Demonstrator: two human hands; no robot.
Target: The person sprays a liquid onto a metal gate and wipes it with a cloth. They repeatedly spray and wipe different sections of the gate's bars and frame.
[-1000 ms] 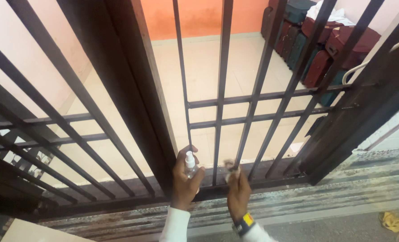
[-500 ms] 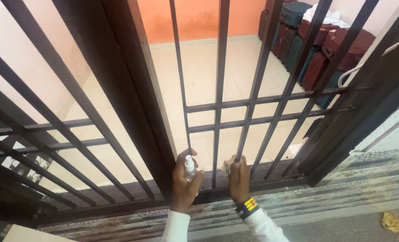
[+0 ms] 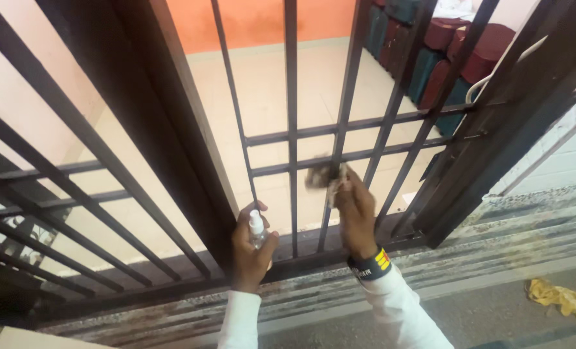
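Big dark metal gate [image 3: 171, 129] fills most of the view, w/ upright bars and two thin crossbars running left to right abt mid-height; paint looks dark brown, dull, and the bottom rail sits on a stained stone sill [image 3: 495, 239]. Beyond the bars, a pale floor and, far right, a row of maroon and teal cushioned seats [image 3: 443, 58]. Near right on the ground lies a crumpled yellow cloth [image 3: 563, 300], well apart from the hands. Right hand [image 3: 356, 213], white sleeve and a dark wristband w/ yellow marks, is raised to the lower crossbar and closed round a small wadded rag [image 3: 323, 176], greyish-brown, blurred, pressed against a bar right at the crossbar. Left hand [image 3: 250, 249] is lower, just left of it, near the bottom of the gate, fingers wrapped round a small clear spray bottle [image 3: 257, 229] w/ a white nozzle on top, held upright, close by a thin bar.
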